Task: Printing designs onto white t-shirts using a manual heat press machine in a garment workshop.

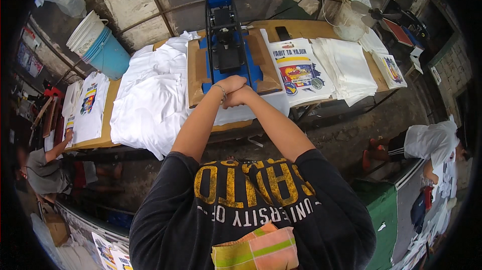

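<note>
Both hands, left hand [232, 85] over right hand [240, 97], grip the blue heat press [227, 49] handle; pressing looks underway, and lifting it seems due next.

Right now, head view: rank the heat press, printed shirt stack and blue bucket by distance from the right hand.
From the right hand:
1. Heat press, just beyond the hand, centre.
2. Printed shirt stack, to its right on the table.
3. Blue bucket, far left, off the table's end.

Even, diffuse daylight; no harsh shadows. White shirts [150, 99] on the table read bright, near overexposed. Strong fisheye bending at edges, black vignette in corners. Centre sharp, periphery soft.
</note>
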`<state>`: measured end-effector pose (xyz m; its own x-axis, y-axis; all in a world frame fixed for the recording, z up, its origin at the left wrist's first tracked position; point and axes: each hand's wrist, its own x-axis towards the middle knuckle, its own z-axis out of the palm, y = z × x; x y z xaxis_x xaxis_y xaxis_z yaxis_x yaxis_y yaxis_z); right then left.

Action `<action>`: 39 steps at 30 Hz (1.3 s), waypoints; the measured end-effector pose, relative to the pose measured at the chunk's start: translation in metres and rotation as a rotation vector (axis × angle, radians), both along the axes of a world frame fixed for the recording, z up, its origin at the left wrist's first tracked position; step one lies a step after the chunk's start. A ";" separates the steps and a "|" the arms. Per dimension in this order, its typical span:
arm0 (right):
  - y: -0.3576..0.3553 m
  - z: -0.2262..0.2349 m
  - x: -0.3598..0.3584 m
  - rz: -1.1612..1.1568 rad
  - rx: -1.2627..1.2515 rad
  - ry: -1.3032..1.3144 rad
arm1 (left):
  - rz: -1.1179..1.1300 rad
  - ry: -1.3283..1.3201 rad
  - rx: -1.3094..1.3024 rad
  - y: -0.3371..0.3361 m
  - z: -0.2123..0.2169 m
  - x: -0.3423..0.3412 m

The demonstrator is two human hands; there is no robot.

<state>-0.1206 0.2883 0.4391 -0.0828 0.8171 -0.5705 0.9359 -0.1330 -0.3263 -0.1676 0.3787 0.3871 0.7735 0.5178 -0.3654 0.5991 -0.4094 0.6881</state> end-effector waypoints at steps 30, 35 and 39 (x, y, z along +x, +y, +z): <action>0.003 -0.006 0.001 0.028 0.005 0.029 | 0.079 -0.012 -0.113 -0.005 0.004 0.001; 0.002 -0.004 0.001 0.027 0.016 0.042 | 0.106 -0.017 -0.144 -0.006 0.005 0.000; 0.000 -0.004 0.001 0.013 0.037 0.050 | 0.046 0.001 -0.081 -0.001 0.001 0.001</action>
<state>-0.1192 0.2887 0.4355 -0.1215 0.8360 -0.5351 0.9198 -0.1077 -0.3772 -0.1668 0.3773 0.3885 0.7491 0.5217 -0.4082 0.6166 -0.3242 0.7174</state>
